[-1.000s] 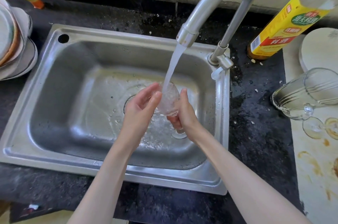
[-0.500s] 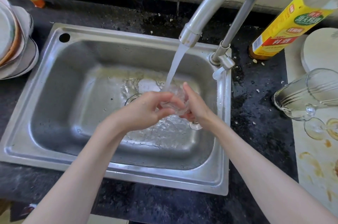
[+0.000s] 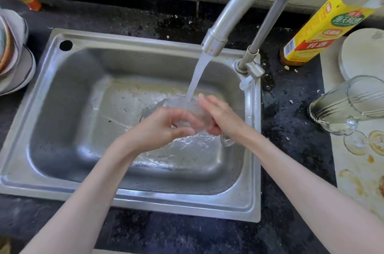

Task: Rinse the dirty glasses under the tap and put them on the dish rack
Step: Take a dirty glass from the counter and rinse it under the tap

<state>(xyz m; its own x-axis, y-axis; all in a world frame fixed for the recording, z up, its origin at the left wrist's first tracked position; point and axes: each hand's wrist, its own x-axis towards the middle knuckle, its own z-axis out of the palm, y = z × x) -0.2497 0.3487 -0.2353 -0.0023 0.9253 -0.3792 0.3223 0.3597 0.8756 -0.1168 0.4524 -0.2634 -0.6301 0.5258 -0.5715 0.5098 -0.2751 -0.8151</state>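
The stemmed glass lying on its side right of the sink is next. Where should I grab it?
Take the lying glass around its bowl, reaching in from the sink side with the right hand. The bowl is the widest part and faces the sink; the thin stem and foot point away, toward you.

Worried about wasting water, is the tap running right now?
On: water pours from the tap onto the glass.

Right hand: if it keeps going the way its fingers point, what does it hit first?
The right hand points up and left toward the running water, so it would likely meet that first, with the sink back wall beyond. Depth is unclear.
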